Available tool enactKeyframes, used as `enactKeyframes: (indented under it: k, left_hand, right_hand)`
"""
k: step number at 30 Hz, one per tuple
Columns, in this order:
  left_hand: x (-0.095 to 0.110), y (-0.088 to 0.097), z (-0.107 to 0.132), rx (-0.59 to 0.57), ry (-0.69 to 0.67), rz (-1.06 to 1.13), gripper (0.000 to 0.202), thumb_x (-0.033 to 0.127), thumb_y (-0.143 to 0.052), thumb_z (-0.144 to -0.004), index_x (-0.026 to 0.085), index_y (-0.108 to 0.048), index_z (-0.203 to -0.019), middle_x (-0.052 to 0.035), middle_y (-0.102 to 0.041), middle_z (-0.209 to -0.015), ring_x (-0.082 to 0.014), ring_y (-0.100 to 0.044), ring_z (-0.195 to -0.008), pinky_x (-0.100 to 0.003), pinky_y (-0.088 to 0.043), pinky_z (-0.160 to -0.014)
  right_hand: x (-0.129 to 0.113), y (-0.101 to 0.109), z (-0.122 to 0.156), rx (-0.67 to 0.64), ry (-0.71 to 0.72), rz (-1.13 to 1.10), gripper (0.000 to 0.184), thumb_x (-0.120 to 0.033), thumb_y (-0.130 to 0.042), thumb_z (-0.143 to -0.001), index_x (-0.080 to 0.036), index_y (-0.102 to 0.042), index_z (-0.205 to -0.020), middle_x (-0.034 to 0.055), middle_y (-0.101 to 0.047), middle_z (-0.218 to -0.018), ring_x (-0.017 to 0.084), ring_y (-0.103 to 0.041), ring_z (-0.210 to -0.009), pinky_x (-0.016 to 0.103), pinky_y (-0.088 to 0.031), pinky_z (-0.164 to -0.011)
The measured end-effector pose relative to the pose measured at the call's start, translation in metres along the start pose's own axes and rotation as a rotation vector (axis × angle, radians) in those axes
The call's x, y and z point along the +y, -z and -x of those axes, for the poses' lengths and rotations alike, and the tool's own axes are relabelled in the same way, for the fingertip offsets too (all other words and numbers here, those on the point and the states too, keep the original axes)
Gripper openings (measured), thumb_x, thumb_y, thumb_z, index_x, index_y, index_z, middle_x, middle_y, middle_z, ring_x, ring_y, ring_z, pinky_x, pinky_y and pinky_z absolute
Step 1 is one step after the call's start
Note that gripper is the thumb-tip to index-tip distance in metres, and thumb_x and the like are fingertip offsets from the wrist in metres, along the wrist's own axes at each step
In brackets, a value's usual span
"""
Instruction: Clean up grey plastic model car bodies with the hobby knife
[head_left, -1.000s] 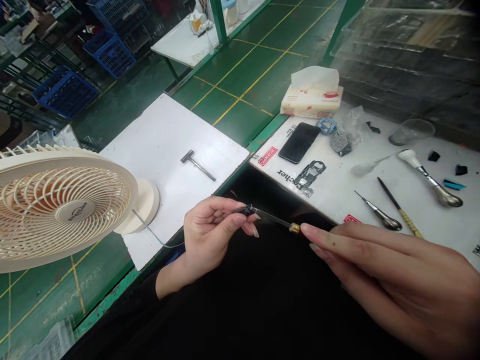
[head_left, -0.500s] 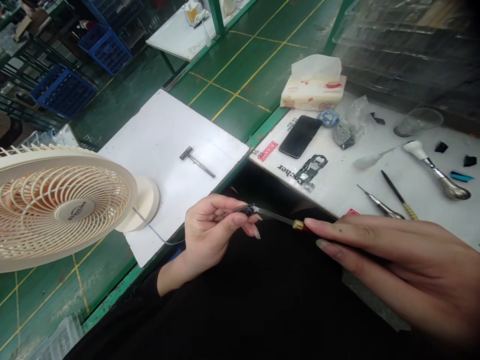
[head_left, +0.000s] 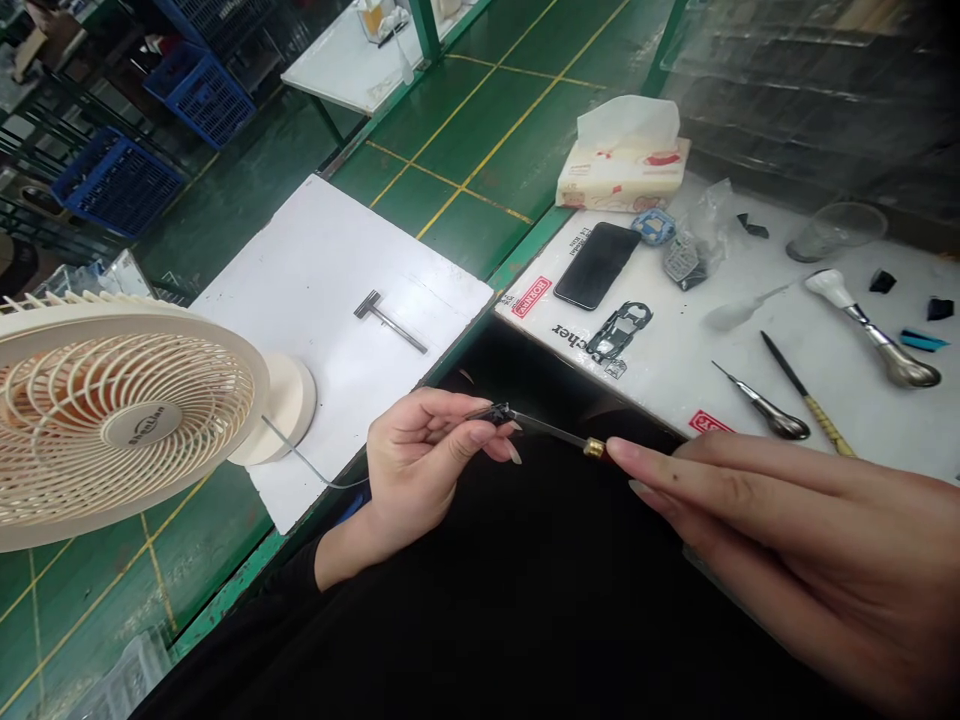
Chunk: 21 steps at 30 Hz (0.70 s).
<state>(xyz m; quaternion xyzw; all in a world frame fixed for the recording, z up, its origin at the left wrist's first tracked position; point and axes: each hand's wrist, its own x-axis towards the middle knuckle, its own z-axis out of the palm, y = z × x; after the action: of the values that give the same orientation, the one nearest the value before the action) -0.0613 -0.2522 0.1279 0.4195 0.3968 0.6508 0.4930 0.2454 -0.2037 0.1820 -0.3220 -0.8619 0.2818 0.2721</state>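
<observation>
My left hand (head_left: 420, 455) pinches a small black part (head_left: 496, 413) between thumb and fingers; much of it is covered by the fingertips, so its kind does not show. Reaching in from the right, my right hand (head_left: 795, 520) is closed on a slim tool (head_left: 555, 430) with a thin metal shaft and a brass collar. Its handle is mostly hidden in the fingers, and I cannot make out the exact kind of tip. The tool's tip touches the black part, or is very close to it.
A cream fan (head_left: 142, 425) stands at left on a white board (head_left: 330, 260), beside a T-shaped metal tool (head_left: 390, 322). On the right-hand table (head_left: 660, 385) lie a phone (head_left: 598, 265), a tissue pack (head_left: 622, 170), an awl-like tool (head_left: 761, 402), a pointed tool (head_left: 806, 395) and a plastic cup (head_left: 836, 232).
The view has shifted slightly. My right hand has turned a little, and more of the awl-like tool on the table shows. Both hands keep their holds.
</observation>
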Motion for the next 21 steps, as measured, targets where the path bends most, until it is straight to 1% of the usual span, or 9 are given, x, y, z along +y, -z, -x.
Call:
enactKeyframes:
  k: [2, 4, 7, 10, 13, 16, 21]
  left_hand:
    - [-0.001, 0.000, 0.001, 0.003, -0.012, -0.011, 0.025, 0.006, -0.086, -0.112, 0.025, -0.094, -0.127, -0.0048, -0.097, -0.104, -0.0184, -0.095, -0.089, -0.028, -0.080, -0.089]
    - [0.000, 0.000, 0.001, 0.005, 0.000, -0.004, 0.024, 0.007, -0.086, -0.112, 0.024, -0.094, -0.126, -0.0052, -0.097, -0.105, -0.0187, -0.095, -0.088, -0.028, -0.080, -0.086]
    - [0.002, 0.001, -0.001, -0.008, 0.070, 0.044, 0.018, 0.010, -0.088, -0.111, 0.024, -0.094, -0.123, -0.0058, -0.097, -0.105, -0.0194, -0.095, -0.083, -0.027, -0.080, -0.080]
    - [0.005, 0.001, -0.003, -0.029, 0.135, 0.094, 0.014, 0.011, -0.090, -0.110, 0.022, -0.094, -0.119, -0.0065, -0.097, -0.102, -0.0194, -0.094, -0.080, -0.026, -0.079, -0.076]
    - [0.008, 0.001, -0.005, -0.040, 0.154, 0.103, 0.012, 0.012, -0.091, -0.109, 0.020, -0.094, -0.117, -0.0074, -0.097, -0.102, -0.0200, -0.094, -0.079, -0.026, -0.079, -0.075]
    - [0.010, 0.000, -0.004, -0.038, 0.156, 0.094, 0.009, 0.015, -0.093, -0.109, 0.020, -0.094, -0.116, -0.0079, -0.097, -0.101, -0.0210, -0.094, -0.077, -0.027, -0.079, -0.074]
    - [0.010, 0.000, -0.003, -0.043, 0.166, 0.101, 0.009, 0.015, -0.094, -0.108, 0.020, -0.094, -0.116, -0.0078, -0.097, -0.101, -0.0213, -0.094, -0.077, -0.027, -0.079, -0.072]
  right_hand:
    - [0.002, -0.001, -0.001, -0.001, 0.015, 0.002, 0.070, -0.015, -0.068, -0.122, -0.053, -0.062, -0.181, -0.0064, -0.090, -0.136, 0.025, -0.091, -0.112, 0.036, -0.070, -0.076]
    - [0.006, -0.002, -0.002, -0.009, 0.027, -0.021, 0.071, -0.014, -0.067, -0.123, -0.052, -0.060, -0.183, -0.0063, -0.091, -0.134, 0.023, -0.091, -0.108, 0.035, -0.068, -0.073]
    - [0.008, -0.004, -0.004, -0.019, 0.021, -0.070, 0.069, -0.016, -0.068, -0.122, -0.052, -0.063, -0.181, -0.0076, -0.091, -0.132, 0.021, -0.092, -0.100, 0.036, -0.070, -0.073]
    - [0.008, -0.004, -0.002, -0.028, -0.033, -0.094, 0.068, -0.017, -0.070, -0.120, -0.056, -0.068, -0.176, -0.0084, -0.092, -0.130, 0.025, -0.092, -0.096, 0.041, -0.073, -0.076]
    - [0.008, -0.002, 0.001, -0.052, -0.081, -0.110, 0.068, -0.017, -0.071, -0.119, -0.058, -0.068, -0.174, -0.0071, -0.092, -0.129, 0.028, -0.093, -0.098, 0.045, -0.072, -0.074]
    - [0.011, -0.002, 0.003, -0.065, -0.097, -0.102, 0.064, -0.020, -0.070, -0.122, -0.059, -0.068, -0.173, -0.0080, -0.092, -0.134, 0.027, -0.093, -0.101, 0.046, -0.072, -0.079]
    - [0.018, -0.004, 0.001, -0.066, -0.087, -0.132, 0.059, -0.028, -0.068, -0.125, -0.060, -0.066, -0.175, -0.0098, -0.093, -0.129, 0.025, -0.092, -0.095, 0.042, -0.068, -0.069]
